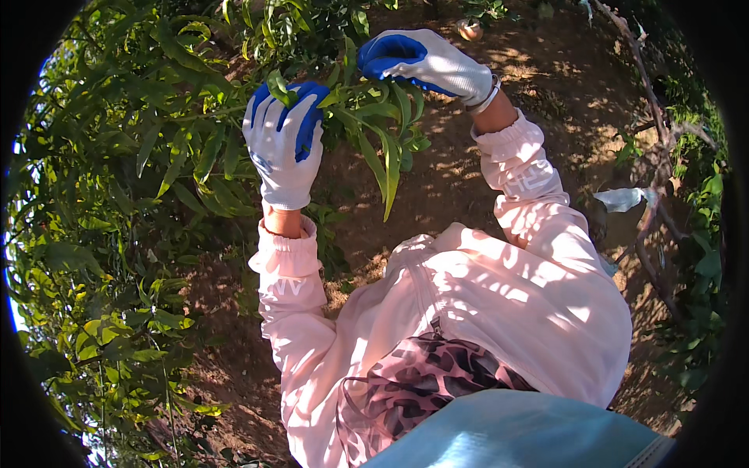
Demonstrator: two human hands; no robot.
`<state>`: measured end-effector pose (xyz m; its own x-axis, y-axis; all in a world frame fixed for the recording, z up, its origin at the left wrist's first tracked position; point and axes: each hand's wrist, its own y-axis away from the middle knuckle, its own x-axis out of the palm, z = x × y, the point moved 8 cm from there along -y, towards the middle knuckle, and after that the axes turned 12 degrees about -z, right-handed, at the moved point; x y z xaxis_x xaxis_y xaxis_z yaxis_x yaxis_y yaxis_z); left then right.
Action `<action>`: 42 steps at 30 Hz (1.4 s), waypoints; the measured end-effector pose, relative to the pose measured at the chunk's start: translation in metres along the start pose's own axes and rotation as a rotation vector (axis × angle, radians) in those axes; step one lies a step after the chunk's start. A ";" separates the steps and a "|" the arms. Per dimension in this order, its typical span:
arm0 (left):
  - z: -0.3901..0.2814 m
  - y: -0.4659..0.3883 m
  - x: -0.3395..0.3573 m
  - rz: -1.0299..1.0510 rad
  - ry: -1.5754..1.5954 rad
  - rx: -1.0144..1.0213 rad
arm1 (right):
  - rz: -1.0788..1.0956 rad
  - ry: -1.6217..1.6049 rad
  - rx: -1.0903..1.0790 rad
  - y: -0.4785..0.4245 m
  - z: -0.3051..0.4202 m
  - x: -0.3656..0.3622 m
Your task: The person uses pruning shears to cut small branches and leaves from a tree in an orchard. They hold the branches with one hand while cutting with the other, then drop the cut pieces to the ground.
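My left hand (285, 140), in a white knit glove with blue coated fingers, is among the leaves of a leafy branch (202, 114). Its fingers are curled away from me, so what lies inside them is hidden. My right hand (424, 61), in a matching glove, is farther up and to the right, its fingers bent over the end of the same foliage. Long narrow green leaves (389, 158) hang just below it. Whether that hand grips a stem cannot be made out.
Dense foliage (105, 257) fills the left side. A pale round fruit (469, 29) is beyond my right hand. At right stand bare woody branches (658, 134) with a whitish strip (620, 199) caught on them. Brown soil (374, 216) lies below in dappled light.
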<state>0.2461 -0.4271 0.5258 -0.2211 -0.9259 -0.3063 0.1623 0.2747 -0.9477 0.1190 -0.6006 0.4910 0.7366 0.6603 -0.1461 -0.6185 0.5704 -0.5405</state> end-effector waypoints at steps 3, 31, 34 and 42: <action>-0.001 -0.001 0.003 0.019 0.010 -0.025 | -0.189 0.033 -0.116 0.004 0.013 -0.011; -0.007 -0.003 -0.009 -0.015 0.045 -0.069 | -0.254 -0.125 -0.083 0.022 -0.001 -0.030; -0.006 -0.002 -0.014 -0.024 0.087 -0.085 | -0.045 -0.223 -0.041 0.009 -0.004 -0.010; -0.006 0.006 -0.021 -0.036 0.051 -0.118 | -0.554 -0.110 -0.197 0.021 -0.002 -0.031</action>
<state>0.2463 -0.4046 0.5261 -0.2738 -0.9223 -0.2728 0.0392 0.2727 -0.9613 0.0837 -0.6098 0.4828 0.8959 0.3428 0.2826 -0.0797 0.7498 -0.6568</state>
